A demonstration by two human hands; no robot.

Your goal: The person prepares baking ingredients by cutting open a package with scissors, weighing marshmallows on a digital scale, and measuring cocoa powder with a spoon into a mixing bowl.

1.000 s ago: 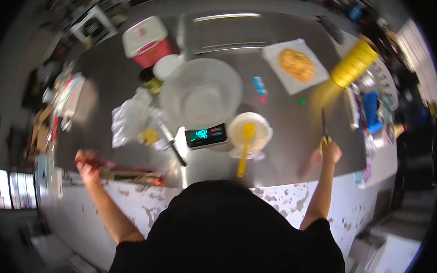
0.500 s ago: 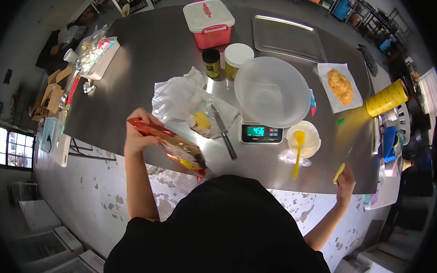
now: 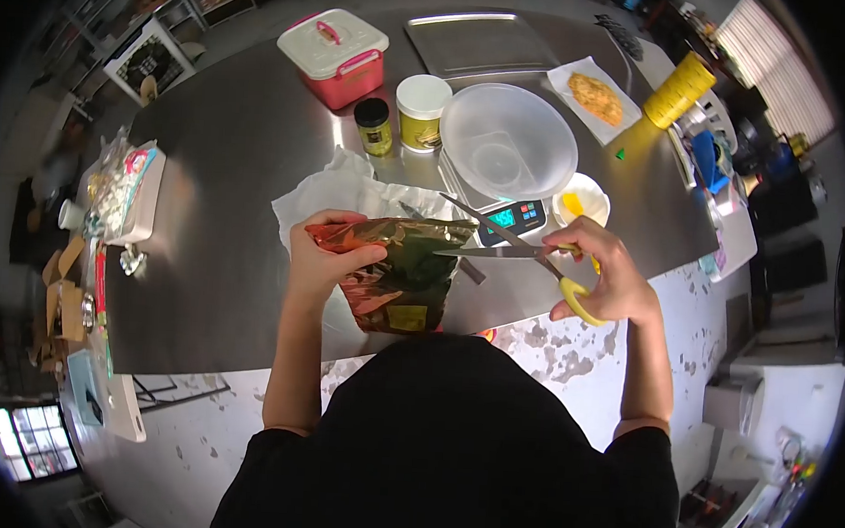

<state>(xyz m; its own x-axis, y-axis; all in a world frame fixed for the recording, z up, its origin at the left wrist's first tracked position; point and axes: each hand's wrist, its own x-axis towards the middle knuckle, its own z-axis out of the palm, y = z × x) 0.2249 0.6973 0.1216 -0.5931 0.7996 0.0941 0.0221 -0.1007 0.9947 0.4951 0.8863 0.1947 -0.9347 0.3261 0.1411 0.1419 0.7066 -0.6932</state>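
Observation:
My left hand (image 3: 332, 254) grips a shiny red and gold foil bag (image 3: 398, 282) by its upper left edge, over the front of the table. In my right hand (image 3: 608, 274) is a pair of scissors (image 3: 509, 245) with yellow handles, blades spread apart and pointing left at the bag's upper right corner. Behind them a large translucent bowl (image 3: 510, 140) rests on a digital scale (image 3: 513, 219) with a lit display. Beside the scale stands a small white bowl (image 3: 593, 198) with a yellow utensil in it. Crumpled white paper (image 3: 331, 187) lies behind the bag, which mostly hides a knife.
A dark-lidded jar (image 3: 373, 128), a white-lidded tub (image 3: 422, 111) and a red box with a white lid (image 3: 336, 59) stand farther back. A metal tray (image 3: 482, 42), a golden food piece on paper (image 3: 595, 99) and a yellow roll (image 3: 680, 91) line the far right.
My right hand has come in from the right with the scissors, their blades now spread beside the bag. The bag has moved right and now faces me more broadly. The camera view has turned.

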